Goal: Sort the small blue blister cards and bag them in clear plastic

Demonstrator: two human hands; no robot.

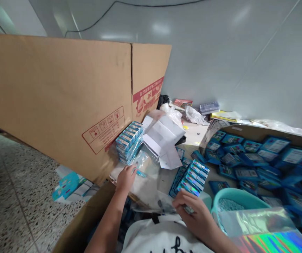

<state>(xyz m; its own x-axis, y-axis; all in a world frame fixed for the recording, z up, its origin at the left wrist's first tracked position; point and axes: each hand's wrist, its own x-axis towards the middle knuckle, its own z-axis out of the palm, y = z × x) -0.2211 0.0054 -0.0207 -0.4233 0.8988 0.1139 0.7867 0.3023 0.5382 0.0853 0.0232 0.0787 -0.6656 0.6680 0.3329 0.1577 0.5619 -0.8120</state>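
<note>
Now the left hand (pixel 126 178) lies on a clear bag (pixel 142 165), fingers spread flat, gripping nothing. This bag sits near the tabletop's left edge, just below a stack of blue boxes (pixel 129 141). The right hand (pixel 195 214) is at the near edge, its fingers pinched on a small thing I cannot make out, touching a row of blue boxes (pixel 193 177). Best to press the bag down flat and slide boxes in slowly, so none tip.
</note>
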